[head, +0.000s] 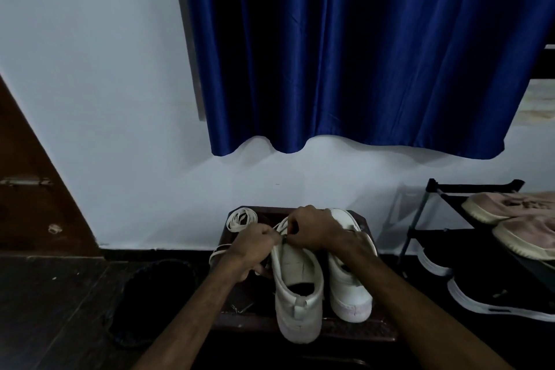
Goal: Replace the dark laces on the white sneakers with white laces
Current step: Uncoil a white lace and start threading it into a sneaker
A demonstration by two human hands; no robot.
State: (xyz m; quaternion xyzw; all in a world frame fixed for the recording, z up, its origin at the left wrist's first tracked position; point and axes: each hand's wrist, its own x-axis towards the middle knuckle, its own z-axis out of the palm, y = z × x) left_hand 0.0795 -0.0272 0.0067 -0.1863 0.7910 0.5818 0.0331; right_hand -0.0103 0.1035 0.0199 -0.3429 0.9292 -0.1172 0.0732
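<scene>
Here: blue curtain (360, 54) on pale wall (105, 99). Dark bench (360, 329) carrying left sneaker (297, 303) beside right sneaker (348, 288), both white, heels toward viewer. Left hand (255, 242) and right hand (312, 230), fingers curled, both pinching a lace (281, 225) over the left sneaker's throat. Coiled white lace (241, 219) at bench's far-left corner.
</scene>
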